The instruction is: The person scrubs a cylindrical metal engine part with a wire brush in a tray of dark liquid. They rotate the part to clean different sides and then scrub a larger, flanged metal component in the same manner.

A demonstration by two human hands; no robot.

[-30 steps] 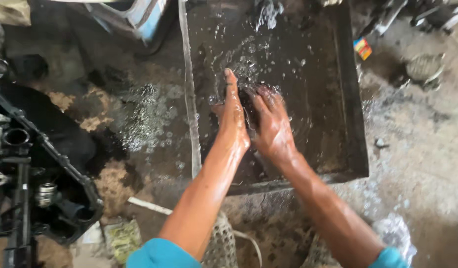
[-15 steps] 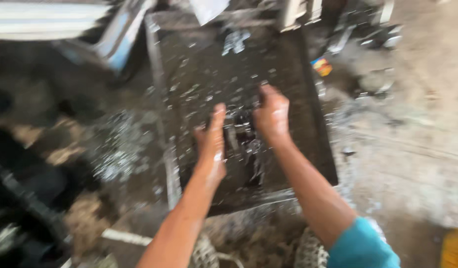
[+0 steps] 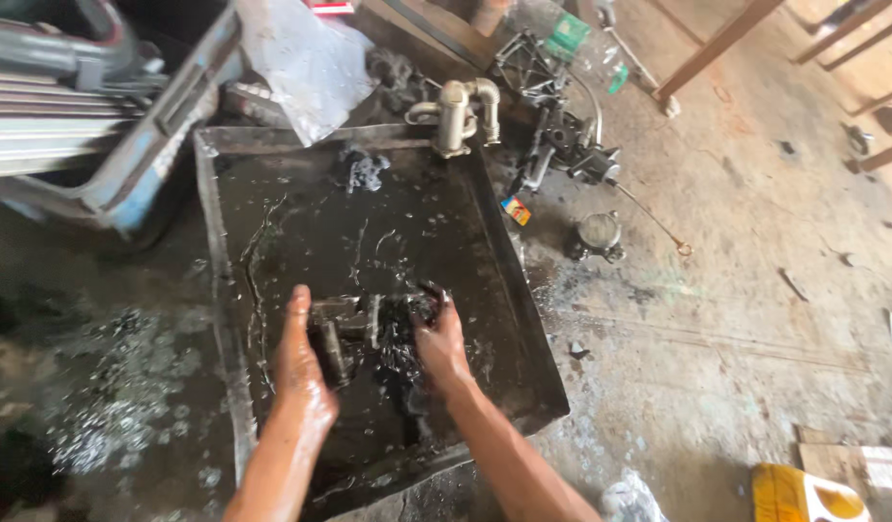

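A: So, where's the part sitting rn?

B: Metal part (image 3: 369,329) is lying in the near half of the black tray (image 3: 523,319), in dark oily liquid, btwn both hands. Its long axis is running left-right, roughly.

A: Hands?

B: Left hand (image 3: 301,372) is resting flat-ish on the part's left end, fingers pointing far, grip open w/ palm pressing against it. Right hand (image 3: 436,338) is curling over the part's right end, fingers closing on it. Both are touching; right looks like the firmer hold.

A: Anything else nearby?

B: Pipe fitting (image 3: 456,111) is standing on the tray's far rim, engine bits (image 3: 562,145) lying far right on the floor.
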